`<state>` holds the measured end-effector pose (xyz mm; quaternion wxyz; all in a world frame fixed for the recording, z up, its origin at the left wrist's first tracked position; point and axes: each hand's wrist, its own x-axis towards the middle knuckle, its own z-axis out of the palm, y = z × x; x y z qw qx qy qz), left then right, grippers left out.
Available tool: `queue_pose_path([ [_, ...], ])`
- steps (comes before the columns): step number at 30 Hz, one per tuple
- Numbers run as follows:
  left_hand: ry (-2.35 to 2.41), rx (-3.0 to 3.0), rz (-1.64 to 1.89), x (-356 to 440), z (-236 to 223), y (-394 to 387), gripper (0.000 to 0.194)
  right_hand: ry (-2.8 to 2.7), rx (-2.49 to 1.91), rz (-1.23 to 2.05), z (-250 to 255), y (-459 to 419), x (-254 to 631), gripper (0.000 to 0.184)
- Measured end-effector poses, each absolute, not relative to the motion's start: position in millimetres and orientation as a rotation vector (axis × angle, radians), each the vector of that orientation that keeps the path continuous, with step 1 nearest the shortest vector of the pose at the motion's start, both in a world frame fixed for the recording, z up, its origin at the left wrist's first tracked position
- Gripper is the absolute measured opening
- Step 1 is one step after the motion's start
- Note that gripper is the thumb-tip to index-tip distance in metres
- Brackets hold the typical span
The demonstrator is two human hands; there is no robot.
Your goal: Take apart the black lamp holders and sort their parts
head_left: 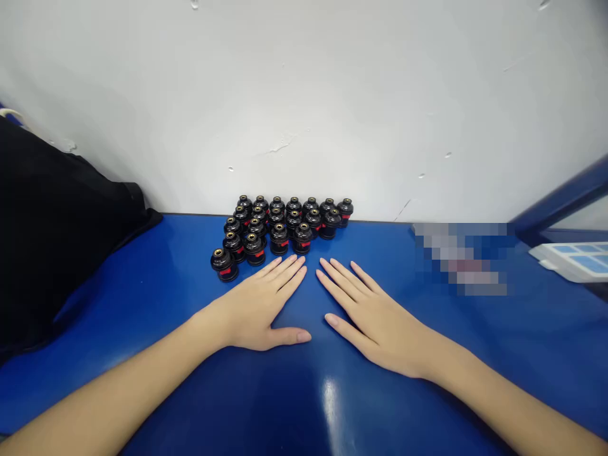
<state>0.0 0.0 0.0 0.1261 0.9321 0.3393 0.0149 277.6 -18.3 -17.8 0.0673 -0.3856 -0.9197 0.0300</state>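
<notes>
My left hand [259, 308] lies flat, palm down, on the blue table [285, 392], its fingers stretched out and a little apart. Mirrored to its right, my right hand [370, 313] rests the same way with nothing in it. Just beyond my left fingertips stand several small black round parts [279, 239], each with a narrower stepped top, a brass-coloured ring around a hole and a red mark on the side. They are grouped in rough rows against the wall. The closest of them, a black part [224, 265], leans slightly at the left front of the group.
A white scuffed wall [294, 107] rises behind the table. Black cloth or a bag [61, 234] covers the left side. On the right lie a pixelated, unreadable item [465, 259] and a white-and-light-blue plastic case [577, 259], near a dark blue slanted bar [560, 196].
</notes>
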Motion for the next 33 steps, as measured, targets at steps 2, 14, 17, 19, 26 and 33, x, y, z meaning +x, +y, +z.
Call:
queue_pose_path([
  [2, 0.976, 2.735, 0.071, -2, 0, 0, 0.107, -2.772, -1.168, 0.101, -17, -18, 278, 0.071],
  [14, 0.958, 2.785, 0.151, -9, -2, 3, 0.095, -2.701, -1.157, 0.121, -13, -17, 281, 0.064],
  [17, 0.966, 2.774, 0.122, -9, -2, 3, 0.096, -2.573, -1.243, 0.127, -8, -8, 284, 0.058],
  [19, 0.975, 2.764, 0.100, -8, -1, 3, 0.097, -2.486, -1.295, 0.104, -3, 5, 287, 0.056],
  [26, 0.963, 2.744, 0.105, -9, 0, 3, 0.098, -2.271, -1.320, -0.224, 7, 77, 295, 0.054],
  [33, 0.939, 2.758, 0.171, -10, -1, 3, 0.096, -2.226, -1.355, -0.282, 2, 106, 290, 0.057],
])
